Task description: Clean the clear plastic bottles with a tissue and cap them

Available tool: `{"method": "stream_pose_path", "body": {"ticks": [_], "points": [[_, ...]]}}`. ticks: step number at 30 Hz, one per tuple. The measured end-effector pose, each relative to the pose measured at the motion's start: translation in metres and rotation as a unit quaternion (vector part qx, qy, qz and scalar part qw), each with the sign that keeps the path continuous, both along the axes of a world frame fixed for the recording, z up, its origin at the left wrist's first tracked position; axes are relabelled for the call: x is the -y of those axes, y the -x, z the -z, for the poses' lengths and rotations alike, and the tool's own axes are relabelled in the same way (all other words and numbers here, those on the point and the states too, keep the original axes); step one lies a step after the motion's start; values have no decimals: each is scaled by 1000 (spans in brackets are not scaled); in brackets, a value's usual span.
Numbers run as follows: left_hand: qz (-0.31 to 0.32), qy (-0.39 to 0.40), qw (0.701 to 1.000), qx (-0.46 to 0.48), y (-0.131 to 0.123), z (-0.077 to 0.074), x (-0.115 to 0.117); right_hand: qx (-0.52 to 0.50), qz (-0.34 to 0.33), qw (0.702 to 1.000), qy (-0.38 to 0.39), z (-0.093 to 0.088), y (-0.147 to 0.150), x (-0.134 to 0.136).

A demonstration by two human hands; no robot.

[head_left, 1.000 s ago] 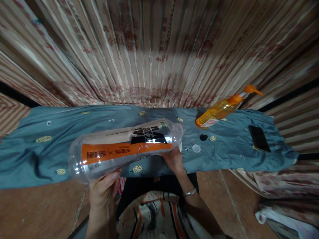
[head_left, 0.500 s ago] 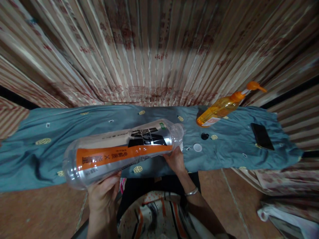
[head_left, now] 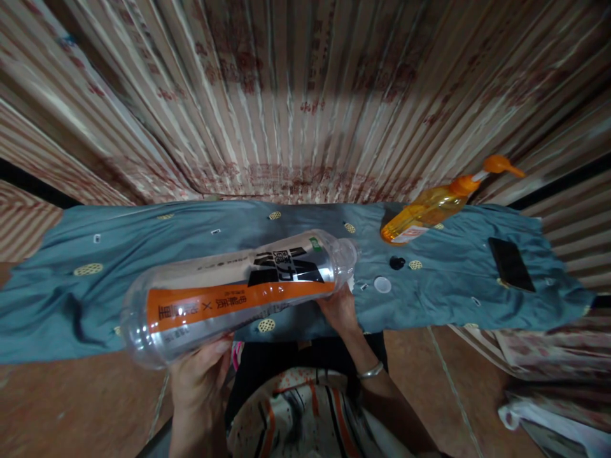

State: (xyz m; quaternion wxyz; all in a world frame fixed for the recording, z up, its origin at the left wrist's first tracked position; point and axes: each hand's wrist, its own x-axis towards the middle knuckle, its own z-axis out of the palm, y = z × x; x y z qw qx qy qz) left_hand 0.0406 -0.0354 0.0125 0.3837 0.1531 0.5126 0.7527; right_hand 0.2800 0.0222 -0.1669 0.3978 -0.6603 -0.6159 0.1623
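Observation:
A large clear plastic bottle lies nearly level in front of me, its label silver, white and orange with black characters. Its base points left; the neck, with no cap on it, points right. My left hand grips the underside near the base. Under the shoulder, by the neck, my right hand holds the bottle, its fingertips hidden behind the plastic. A small white piece, perhaps tissue, shows beside the right fingers. Just right of this hand, a whitish round cap and a small black object rest on the cloth.
A pump bottle of amber liquid with an orange head stands at the back right. Further right lies a black phone. Teal cloth with pineapple prints covers the narrow table. A striped curtain hangs right behind it.
The view has shifted slightly, so the items on the right appear a little further right. Both hands keep their places on the bottle, whose tilt looks almost the same.

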Motion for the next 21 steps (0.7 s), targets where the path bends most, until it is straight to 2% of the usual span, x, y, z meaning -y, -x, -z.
{"method": "stream_pose_path", "body": {"ticks": [4, 11, 21], "points": [[-8, -2, 999, 37, 0, 0, 1, 7, -3, 1000, 7, 0, -1, 0], [-7, -32, 999, 11, -3, -1, -1, 3, -4, 1000, 13, 0, -2, 0], [-6, -27, 1000, 7, -5, -8, -2, 11, 2, 1000, -3, 5, 0, -1]]}}
